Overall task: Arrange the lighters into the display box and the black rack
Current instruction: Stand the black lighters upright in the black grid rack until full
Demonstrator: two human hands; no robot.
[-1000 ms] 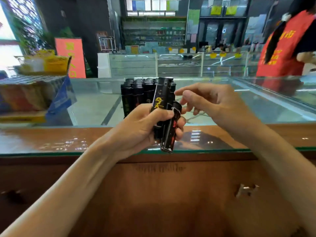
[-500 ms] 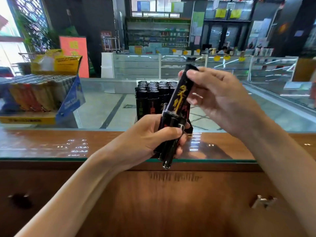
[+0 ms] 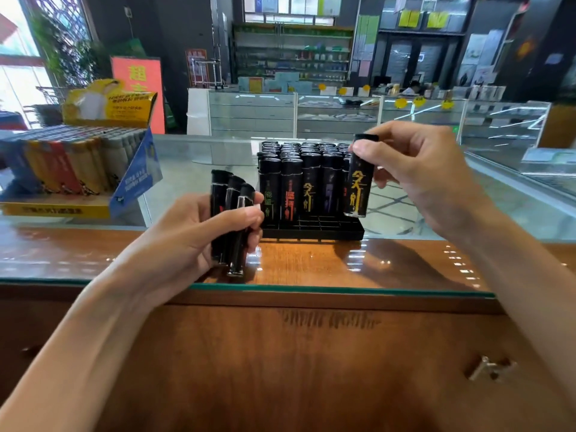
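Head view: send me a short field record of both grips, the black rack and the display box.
black rack: rear rows filled, front slots empty
left grip: holds three black lighters
right grip: pinches one yellow-printed lighter over the rack's right front corner, not seated
display box: at left, coloured lighters inside

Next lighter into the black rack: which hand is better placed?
Right, probably. The right hand pinches a single lighter upright just above empty front slots of the black rack. The left hand, its grip full with spare lighters, sits off the rack's left end.
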